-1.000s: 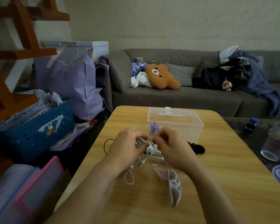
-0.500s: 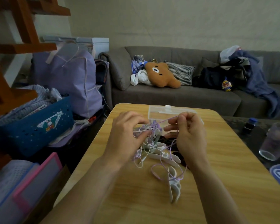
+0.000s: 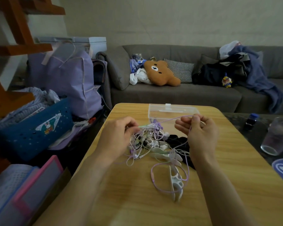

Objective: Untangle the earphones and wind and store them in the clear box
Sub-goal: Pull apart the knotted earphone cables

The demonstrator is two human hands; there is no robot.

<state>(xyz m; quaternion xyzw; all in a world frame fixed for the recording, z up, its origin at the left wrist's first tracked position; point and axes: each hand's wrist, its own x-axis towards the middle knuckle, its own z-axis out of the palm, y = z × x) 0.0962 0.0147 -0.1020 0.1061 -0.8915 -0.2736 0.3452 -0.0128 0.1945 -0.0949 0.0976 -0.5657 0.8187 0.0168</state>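
A tangle of earphones (image 3: pixel 147 141) with purple, white and green cables hangs over the wooden table (image 3: pixel 235 185). My left hand (image 3: pixel 116 136) grips the knotted bundle at its left side. My right hand (image 3: pixel 199 132) pinches a purple cable (image 3: pixel 173 119) and holds it stretched out to the right, level with the bundle. Loose purple loops (image 3: pixel 155 180) trail down onto the table around white cable winders (image 3: pixel 175 181). The clear box (image 3: pixel 170 111) stands with its lid shut at the table's far edge, behind both hands.
A black bundle (image 3: pixel 178 141) lies on the table behind the tangle. A glass (image 3: pixel 274 137) and a small dark bottle (image 3: pixel 251 121) stand on a dark side table to the right. A blue basket (image 3: pixel 33 129) and bags crowd the floor at left. A sofa (image 3: pixel 170 95) lies beyond.
Both hands rose from the table with the tangle. My right hand has drawn a purple cable out to the right, and the hands are now farther apart.
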